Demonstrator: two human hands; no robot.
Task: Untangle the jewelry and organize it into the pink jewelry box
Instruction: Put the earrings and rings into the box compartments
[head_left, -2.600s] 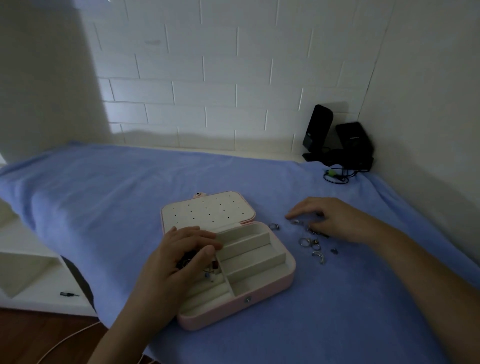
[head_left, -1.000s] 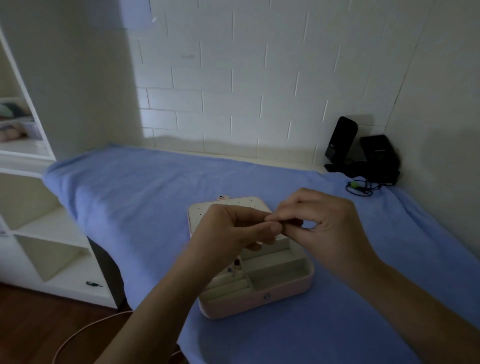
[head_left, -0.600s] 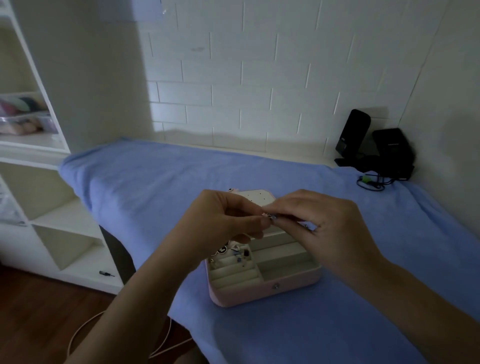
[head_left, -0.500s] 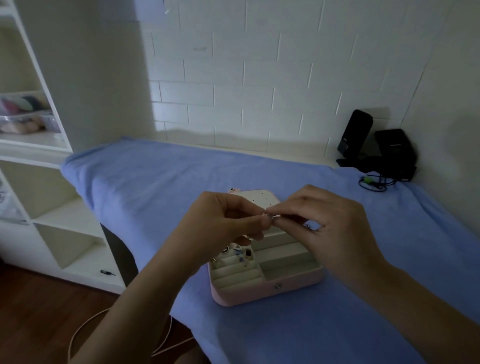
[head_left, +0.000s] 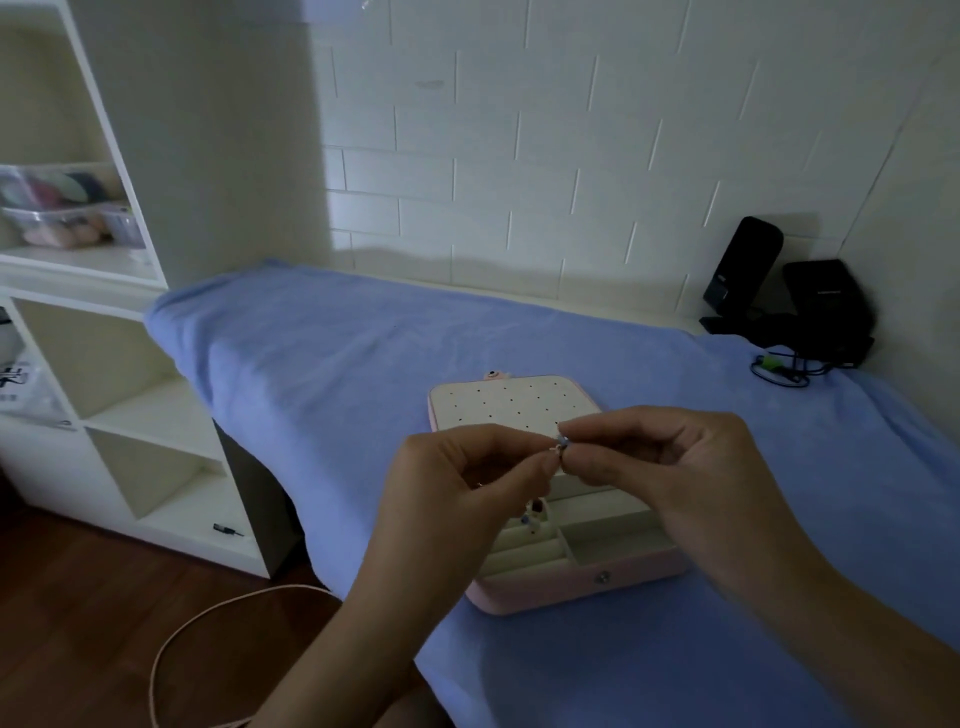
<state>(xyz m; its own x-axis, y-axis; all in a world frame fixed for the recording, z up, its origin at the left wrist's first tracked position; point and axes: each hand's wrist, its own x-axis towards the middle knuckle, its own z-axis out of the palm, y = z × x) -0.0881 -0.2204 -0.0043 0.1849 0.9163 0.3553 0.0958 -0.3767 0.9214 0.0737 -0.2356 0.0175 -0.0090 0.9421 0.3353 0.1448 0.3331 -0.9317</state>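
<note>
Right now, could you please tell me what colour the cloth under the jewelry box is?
The cloth is plain blue, seen best in the head view.

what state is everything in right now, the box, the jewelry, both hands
jewelry box, open, sitting on the blue cloth
lid, laid back flat, peg holes facing up
small jewelry piece, held above the box, pinched between both hands
left hand, pinching the piece at its fingertips
right hand, pinching the same piece
jewelry in box, lying in a left compartment
</note>
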